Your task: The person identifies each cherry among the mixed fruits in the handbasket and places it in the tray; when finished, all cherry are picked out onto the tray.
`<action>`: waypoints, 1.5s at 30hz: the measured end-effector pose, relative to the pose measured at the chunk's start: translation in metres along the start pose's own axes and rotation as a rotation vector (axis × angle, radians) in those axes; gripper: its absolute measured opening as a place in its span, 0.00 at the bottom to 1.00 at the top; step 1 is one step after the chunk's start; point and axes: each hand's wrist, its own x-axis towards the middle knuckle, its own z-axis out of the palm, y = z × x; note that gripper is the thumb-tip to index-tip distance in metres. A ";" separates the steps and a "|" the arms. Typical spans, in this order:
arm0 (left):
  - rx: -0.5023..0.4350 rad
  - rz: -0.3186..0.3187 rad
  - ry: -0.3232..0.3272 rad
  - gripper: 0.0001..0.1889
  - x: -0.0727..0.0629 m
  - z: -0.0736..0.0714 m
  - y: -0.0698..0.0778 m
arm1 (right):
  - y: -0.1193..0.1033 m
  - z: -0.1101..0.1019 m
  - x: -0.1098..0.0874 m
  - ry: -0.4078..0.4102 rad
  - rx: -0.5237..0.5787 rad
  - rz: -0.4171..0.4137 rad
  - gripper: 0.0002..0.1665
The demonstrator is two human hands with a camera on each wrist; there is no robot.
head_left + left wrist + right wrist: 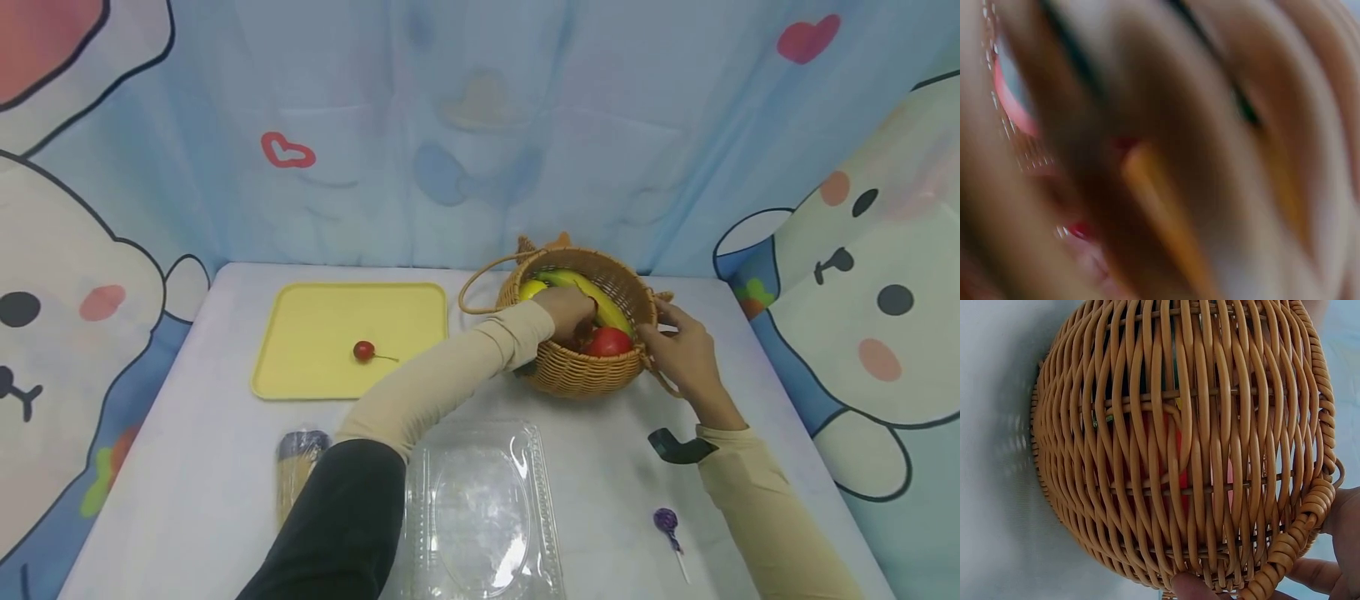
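A brown wicker basket (pixel 577 373) stands at the back of the table, tilted slightly toward me. Inside it lie a yellow banana (pixel 611 313), a red fruit (pixel 608 342) and a yellow fruit (pixel 531 289). My left hand (pixel 567 310) reaches down into the basket among the fruit; its fingertips are hidden. Blurred wicker strands (pixel 1166 219) fill the left wrist view, so what that hand touches does not show. With my right hand (pixel 686 350) I grip the basket's right rim beside the handle joint (pixel 1279 550).
A yellow tray (pixel 315 333) at the back left bears a red cherry (pixel 363 351). Up front lie a clear plastic container (pixel 480 517) and a wrapped brown item (pixel 292 479), partly behind my left sleeve. A purple lollipop (pixel 666 521) lies at right.
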 end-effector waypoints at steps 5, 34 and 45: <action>-0.014 0.017 0.078 0.13 -0.012 -0.004 -0.006 | 0.002 0.002 0.001 -0.005 0.011 -0.001 0.38; -0.515 -0.195 0.694 0.11 -0.199 0.041 -0.094 | 0.006 0.003 0.002 -0.004 0.001 -0.024 0.39; -0.415 -0.461 0.520 0.15 -0.221 0.094 -0.119 | 0.007 0.005 0.003 0.008 0.009 -0.004 0.39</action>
